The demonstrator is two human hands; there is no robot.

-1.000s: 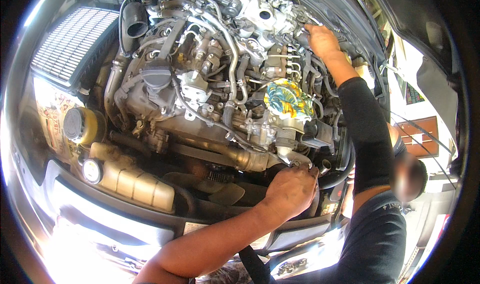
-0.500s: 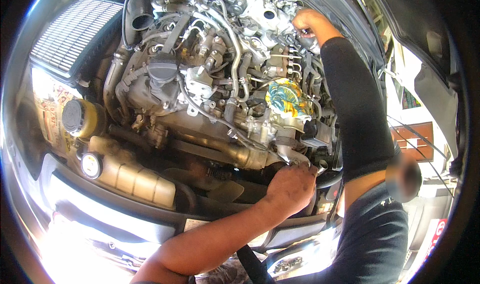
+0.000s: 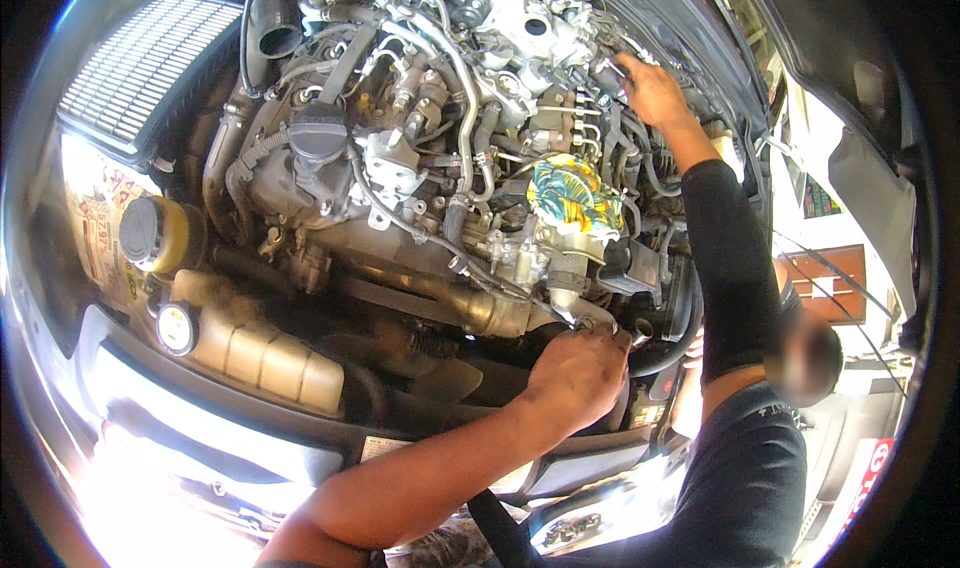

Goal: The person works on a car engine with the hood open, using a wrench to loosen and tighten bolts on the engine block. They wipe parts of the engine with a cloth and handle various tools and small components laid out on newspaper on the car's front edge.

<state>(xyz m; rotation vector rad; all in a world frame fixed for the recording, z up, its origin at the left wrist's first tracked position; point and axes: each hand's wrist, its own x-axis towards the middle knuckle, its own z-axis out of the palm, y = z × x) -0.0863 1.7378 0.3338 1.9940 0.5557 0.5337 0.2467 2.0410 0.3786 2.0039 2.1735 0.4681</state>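
Observation:
My left hand (image 3: 578, 373) is closed on the end of a curved metal pipe (image 3: 570, 300) at the front of the engine, its knuckles up and its palm side hidden. Farther back on the right, my right hand (image 3: 652, 90), in a long black sleeve, reaches down among hoses and fittings with bent fingers. Its fingertips meet parts beside the pale metal housing (image 3: 510, 33); what they grip is too small to make out. A colourful patterned cloth (image 3: 572, 196) covers an opening between the two hands. Thin metal lines (image 3: 585, 118) run just behind the cloth.
A black oil cap (image 3: 320, 133) sits on the engine's left part. Along the left stand an air filter (image 3: 140, 63), a yellowish reservoir (image 3: 160, 230) and a coolant tank (image 3: 265, 353). Another person (image 3: 803, 358) is close behind my right arm.
My right hand has moved right and a little nearer, off the housing's edge, with its wrist turned. My left hand keeps its hold on the pipe. The view has shifted slightly.

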